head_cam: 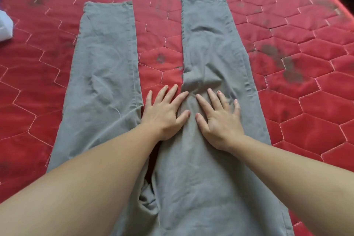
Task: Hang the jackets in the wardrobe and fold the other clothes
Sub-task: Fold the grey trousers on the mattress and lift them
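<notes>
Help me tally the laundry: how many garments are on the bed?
2: grey trousers spread mid-mattress under both hands; a pale garment at the left edge, partly out of frame. Others may be out of view.

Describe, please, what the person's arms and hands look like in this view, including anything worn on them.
Both forearms are bare as far as the frame shows: no sleeves or cuffs in view. The left hand and right hand wear no gloves, and no rings, watch or bracelets are visible on the fingers or wrists. The fingernails are short and look unpainted. No marks or tattoos show.
</notes>
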Tool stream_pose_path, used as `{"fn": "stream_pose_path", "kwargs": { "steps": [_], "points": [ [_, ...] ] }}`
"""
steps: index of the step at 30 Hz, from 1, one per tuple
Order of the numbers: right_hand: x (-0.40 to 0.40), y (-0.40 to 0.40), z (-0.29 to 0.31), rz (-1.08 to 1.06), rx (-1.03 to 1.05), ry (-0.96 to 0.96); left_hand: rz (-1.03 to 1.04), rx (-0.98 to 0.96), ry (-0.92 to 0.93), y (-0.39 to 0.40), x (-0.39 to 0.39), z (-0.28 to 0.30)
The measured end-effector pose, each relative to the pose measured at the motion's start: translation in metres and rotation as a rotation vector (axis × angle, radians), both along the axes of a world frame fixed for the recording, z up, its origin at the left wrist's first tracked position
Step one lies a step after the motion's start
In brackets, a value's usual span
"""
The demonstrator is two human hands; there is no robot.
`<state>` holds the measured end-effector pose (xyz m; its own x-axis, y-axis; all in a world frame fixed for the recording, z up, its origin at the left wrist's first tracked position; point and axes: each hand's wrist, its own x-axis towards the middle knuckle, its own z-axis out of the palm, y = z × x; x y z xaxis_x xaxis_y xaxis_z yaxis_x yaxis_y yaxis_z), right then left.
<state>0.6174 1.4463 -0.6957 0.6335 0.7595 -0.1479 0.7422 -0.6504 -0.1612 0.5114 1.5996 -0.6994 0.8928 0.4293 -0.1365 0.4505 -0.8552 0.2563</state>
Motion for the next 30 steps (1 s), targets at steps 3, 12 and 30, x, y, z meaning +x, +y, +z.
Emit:
{"fn": "stream_pose_path", "kwargs": {
  "steps": [3, 12, 30],
  "points": [
    [0.034, 0.018, -0.002, -0.037, 0.019, -0.015, 0.066, -0.041, -0.009, 0.015, 0.038, -0.002],
    [0.152, 0.089, -0.005, -0.242, 0.201, -0.042, 0.145, 0.085, -0.063, 0.045, 0.093, -0.007],
    [0.188, 0.122, 0.065, 0.177, 0.971, -0.044, 0.156, 0.09, -0.053, 0.05, 0.1, -0.001]
  ]
}}
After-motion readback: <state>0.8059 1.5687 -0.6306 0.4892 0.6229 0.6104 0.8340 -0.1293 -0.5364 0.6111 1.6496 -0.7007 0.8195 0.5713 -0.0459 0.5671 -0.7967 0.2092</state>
